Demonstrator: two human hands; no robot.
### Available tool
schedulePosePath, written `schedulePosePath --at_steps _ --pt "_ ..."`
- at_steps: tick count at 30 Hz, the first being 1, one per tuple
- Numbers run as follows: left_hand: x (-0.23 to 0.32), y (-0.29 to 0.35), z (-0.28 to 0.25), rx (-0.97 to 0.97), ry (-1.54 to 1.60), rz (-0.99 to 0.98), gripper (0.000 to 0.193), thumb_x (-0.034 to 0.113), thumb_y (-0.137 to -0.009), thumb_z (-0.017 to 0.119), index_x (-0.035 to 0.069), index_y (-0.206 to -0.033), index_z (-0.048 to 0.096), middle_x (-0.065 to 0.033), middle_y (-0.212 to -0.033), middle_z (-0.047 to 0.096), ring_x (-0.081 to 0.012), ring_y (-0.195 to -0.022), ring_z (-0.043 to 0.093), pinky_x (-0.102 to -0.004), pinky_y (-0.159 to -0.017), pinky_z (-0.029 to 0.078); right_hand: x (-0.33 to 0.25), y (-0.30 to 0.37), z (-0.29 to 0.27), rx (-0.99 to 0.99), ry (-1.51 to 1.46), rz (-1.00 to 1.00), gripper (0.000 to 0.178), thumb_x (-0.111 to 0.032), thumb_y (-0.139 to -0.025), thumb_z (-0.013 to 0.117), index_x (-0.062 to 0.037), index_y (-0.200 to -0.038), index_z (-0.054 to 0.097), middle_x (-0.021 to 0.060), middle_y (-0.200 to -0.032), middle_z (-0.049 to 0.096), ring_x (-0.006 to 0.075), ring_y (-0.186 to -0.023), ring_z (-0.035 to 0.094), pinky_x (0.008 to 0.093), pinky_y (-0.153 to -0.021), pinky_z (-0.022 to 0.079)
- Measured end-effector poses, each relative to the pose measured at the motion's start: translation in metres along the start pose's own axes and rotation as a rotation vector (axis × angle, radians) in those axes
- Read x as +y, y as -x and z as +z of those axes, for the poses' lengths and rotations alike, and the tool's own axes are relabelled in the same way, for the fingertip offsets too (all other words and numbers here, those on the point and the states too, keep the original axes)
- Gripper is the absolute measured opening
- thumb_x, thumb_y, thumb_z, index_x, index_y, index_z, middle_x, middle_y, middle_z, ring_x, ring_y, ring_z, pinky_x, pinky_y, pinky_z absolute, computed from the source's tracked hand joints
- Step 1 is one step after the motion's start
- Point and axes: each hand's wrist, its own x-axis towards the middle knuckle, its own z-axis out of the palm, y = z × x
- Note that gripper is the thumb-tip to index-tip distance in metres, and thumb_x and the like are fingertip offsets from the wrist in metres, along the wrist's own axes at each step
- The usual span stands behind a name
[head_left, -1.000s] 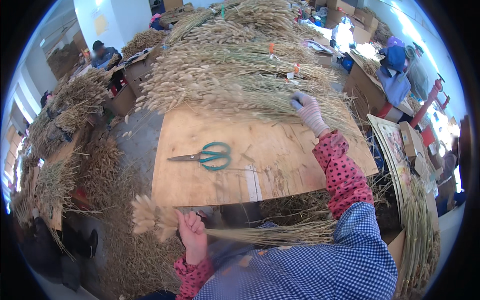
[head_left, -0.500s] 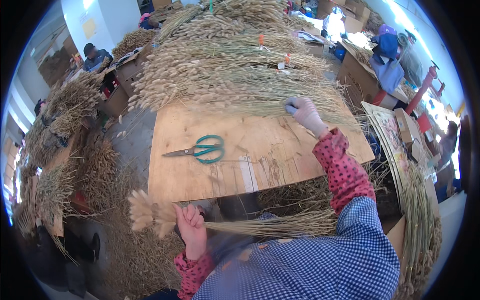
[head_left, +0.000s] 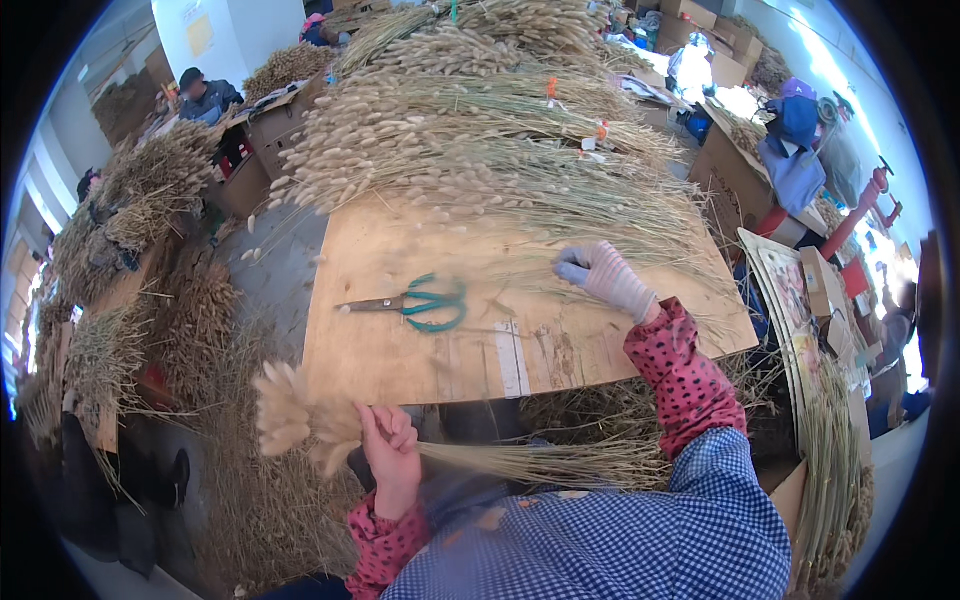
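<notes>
My left hand (head_left: 391,445) is closed around a bunch of dried bunny-tail grass (head_left: 284,410) just below its fluffy heads. The bunch lies level across my lap, its long stems trailing to the right. Above the wooden board (head_left: 400,361), my gloved right hand (head_left: 606,279) is pinched on a few thin grass stalks; these are smeared by motion, with blurred heads to the left. Scissors (head_left: 405,304) with green handles lie on the board, left of that hand, blades pointing left. A big heap of the same grass (head_left: 430,150) covers the board's far part.
Cut stems and scraps (head_left: 600,400) lie below the board's near edge. More bundles stand at left (head_left: 150,190) and lower right (head_left: 835,480). Cardboard boxes (head_left: 733,170) and a red pipe (head_left: 855,215) are at right. Another person (head_left: 205,97) sits at the far left.
My right hand has moved from the heap's edge toward me and slightly left, bringing thin stalks over the bare board. My left hand keeps its hold on the bunch. The whole view has shifted slightly.
</notes>
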Motion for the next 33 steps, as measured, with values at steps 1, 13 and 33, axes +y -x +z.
schedulePosePath --at_steps 1,13,33 --pt "0.000 -0.001 0.002 0.011 -0.030 0.008 0.047 0.045 -0.100 0.035 0.010 -0.069 0.041 0.0022 -0.058 0.035 -0.0055 -0.045 0.025 -0.0196 -0.038 0.018 -0.006 -0.007 0.005 0.013 0.139 -0.045 0.020 -0.022 -0.084 0.063 -0.0044 -0.094 0.068 0.0105 -0.076 0.066 0.0222 -0.069 0.063 0.0319 -0.066 0.049" --pt "0.011 -0.006 0.010 0.060 -0.149 0.091 0.046 0.045 -0.100 0.037 0.007 -0.079 0.053 0.0061 -0.055 0.029 -0.0031 -0.044 0.023 -0.0191 -0.038 0.016 -0.038 -0.130 0.076 0.127 0.545 -0.204 0.019 -0.024 -0.086 0.054 -0.0108 -0.094 0.065 0.0134 -0.090 0.064 0.0333 -0.084 0.062 0.0440 -0.072 0.050" --pt "0.000 -0.027 0.035 -0.036 -0.165 0.033 0.040 0.027 -0.100 0.044 0.004 -0.133 0.044 0.0064 -0.067 0.030 -0.0014 -0.051 0.027 -0.0163 -0.042 0.021 -0.093 -0.043 0.108 0.030 -0.085 -0.594 0.014 -0.008 -0.080 0.064 -0.0066 -0.093 0.066 0.0110 -0.085 0.065 0.0310 -0.071 0.062 0.0348 -0.062 0.051"
